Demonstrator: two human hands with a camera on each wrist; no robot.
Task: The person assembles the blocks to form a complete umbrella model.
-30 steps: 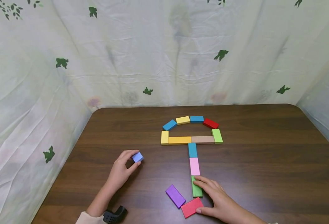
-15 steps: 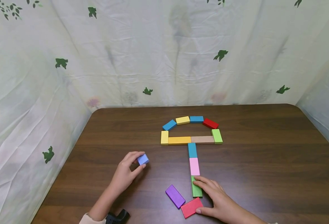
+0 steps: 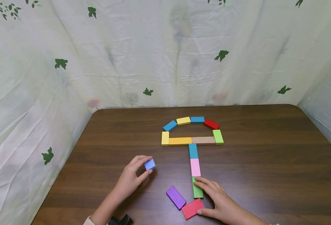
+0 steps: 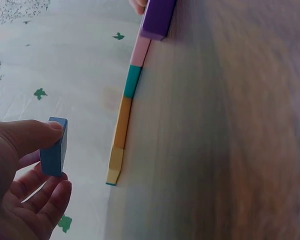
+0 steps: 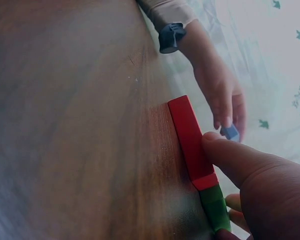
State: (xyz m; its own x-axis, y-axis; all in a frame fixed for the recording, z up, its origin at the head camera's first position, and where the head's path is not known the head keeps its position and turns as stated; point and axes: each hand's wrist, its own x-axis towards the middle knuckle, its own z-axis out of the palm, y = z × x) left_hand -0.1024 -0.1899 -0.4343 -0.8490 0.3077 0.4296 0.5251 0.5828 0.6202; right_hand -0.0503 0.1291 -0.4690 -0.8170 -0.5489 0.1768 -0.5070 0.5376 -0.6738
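Observation:
My left hand (image 3: pixel 131 175) pinches a small light-blue block (image 3: pixel 150 164) between thumb and fingers, above the table in the head view. In the left wrist view the thumb presses one side of that block (image 4: pixel 54 150). My right hand (image 3: pixel 220 200) rests at the lower end of a column of blocks. Its fingers touch the green block (image 3: pixel 197 189), and its thumb touches the red block (image 3: pixel 192 209). A purple block (image 3: pixel 176 197) lies slanted, its lower corner against or very near the red block. Above the green one, pink (image 3: pixel 195 167) and teal (image 3: pixel 193 151) blocks continue the column.
Past the column, an orange block (image 3: pixel 180 141) and a tan block (image 3: pixel 203 140) form a bar, with several coloured blocks arching behind. All lie on a brown wooden table (image 3: pixel 267 162). A pale leaf-patterned cloth (image 3: pixel 165 53) hangs behind the table.
My left hand has moved right and slightly nearer the body with the light-blue block, toward the purple block. My right hand and the blocks on the table have stayed put.

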